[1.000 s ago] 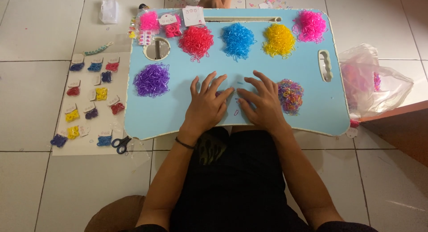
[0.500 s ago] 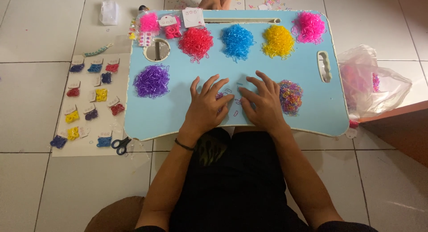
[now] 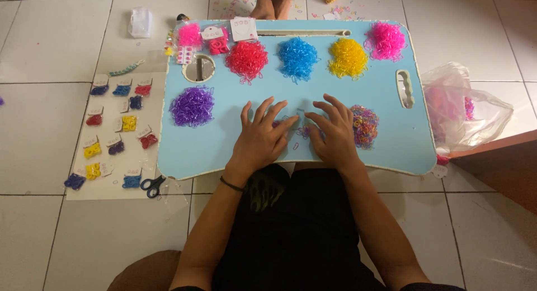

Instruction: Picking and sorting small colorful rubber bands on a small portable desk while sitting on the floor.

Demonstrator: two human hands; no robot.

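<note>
Hardly anything had shifted since the earlier frames: both hands stayed flat on the counter (image 3: 391, 151), only the fingertips creeping a little among the loose bands (image 3: 299, 131). Those few small rubber bands lay scattered between and just under the fingertips, near the front middle of the light blue counter. The left hand (image 3: 262, 137) had its fingers (image 3: 267, 109) spread wide and pressed down, gripping nothing; the right hand (image 3: 334, 134) was likewise splayed and empty, its outer edge touching the mixed-colour pile (image 3: 366, 126). Spread palms like these probably served to pin and slide single bands apart for sorting, though that is a judgement. Farther out sat sorted heaps: purple pile (image 3: 192, 106) to the left, then red pile (image 3: 246, 60), blue pile (image 3: 297, 57), yellow pile (image 3: 348, 57) and pink pile (image 3: 385, 40) along the far edge. On the floor to the left lay small carded packets (image 3: 120, 129) and scissors (image 3: 152, 185); a plastic bag (image 3: 464, 115) sat to the right.
</note>
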